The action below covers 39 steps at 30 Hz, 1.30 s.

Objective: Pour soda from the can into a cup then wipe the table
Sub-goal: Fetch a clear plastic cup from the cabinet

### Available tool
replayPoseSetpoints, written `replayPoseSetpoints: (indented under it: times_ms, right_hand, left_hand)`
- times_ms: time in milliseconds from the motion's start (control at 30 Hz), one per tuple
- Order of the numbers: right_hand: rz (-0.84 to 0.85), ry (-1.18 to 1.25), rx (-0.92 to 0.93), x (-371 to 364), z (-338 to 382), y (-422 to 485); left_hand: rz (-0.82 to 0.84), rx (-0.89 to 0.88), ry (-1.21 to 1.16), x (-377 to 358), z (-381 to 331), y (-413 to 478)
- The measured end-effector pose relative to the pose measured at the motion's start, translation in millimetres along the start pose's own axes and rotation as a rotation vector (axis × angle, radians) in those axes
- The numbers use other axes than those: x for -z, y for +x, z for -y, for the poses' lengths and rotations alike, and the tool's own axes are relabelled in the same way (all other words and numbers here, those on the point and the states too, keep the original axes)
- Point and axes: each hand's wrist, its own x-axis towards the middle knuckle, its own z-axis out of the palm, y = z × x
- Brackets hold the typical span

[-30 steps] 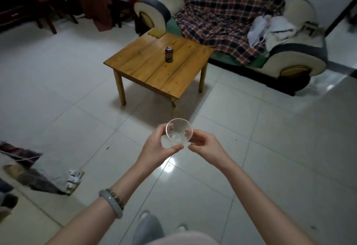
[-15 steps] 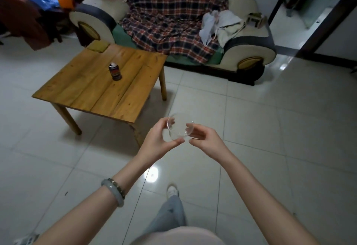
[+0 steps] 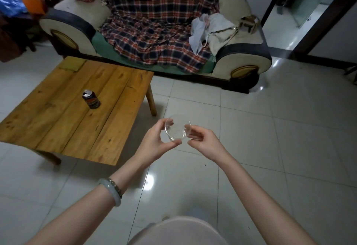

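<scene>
pale floor tiles [image 3: 270, 148] spread under you, with one wooden table [image 3: 58, 125] on your left and one sofa [image 3: 243, 59] beyond it under one plaid blanket [image 3: 154, 32]. one soda can [image 3: 91, 99] stands upright near the table's middle; one yellowish cloth [image 3: 72, 64] lies at its far corner. you hold one clear cup [image 3: 177, 128] over the floor, well apart from the can: your left hand [image 3: 154, 144] curls thumb and fingers round its side, and your right hand [image 3: 204, 142] pinches its rim. two bracelets [image 3: 112, 190] ring your left wrist.

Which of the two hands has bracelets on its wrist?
The left hand: a pale bangle and a beaded bracelet circle its wrist, while the right hand has a bare wrist. Both grip the clear cup.
</scene>
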Motion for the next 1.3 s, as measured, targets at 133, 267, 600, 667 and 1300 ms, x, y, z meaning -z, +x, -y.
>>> replayPoseSetpoints:
  times_ms: [133, 267, 600, 667, 1300]
  right_hand:
    - [0.044, -0.016, -0.001, 16, 7, 58]
    - [0.124, -0.054, 0.010, 32, 11, 131]
    - [0.440, -0.156, 0.069, 65, 58, 337]
    - [0.502, -0.179, 0.076, 62, 68, 371]
    - [0.939, -0.331, 0.102, -111, 153, 612]
  left_hand:
    - [-0.025, 0.020, 0.015, 3, 13, 53]
    - [-0.089, 0.047, 0.027, 8, 30, 115]
    - [-0.348, 0.195, 0.008, 33, 71, 265]
    - [-0.409, 0.227, 0.003, 40, 77, 284]
    - [-0.853, 0.542, 0.022, 185, 204, 391]
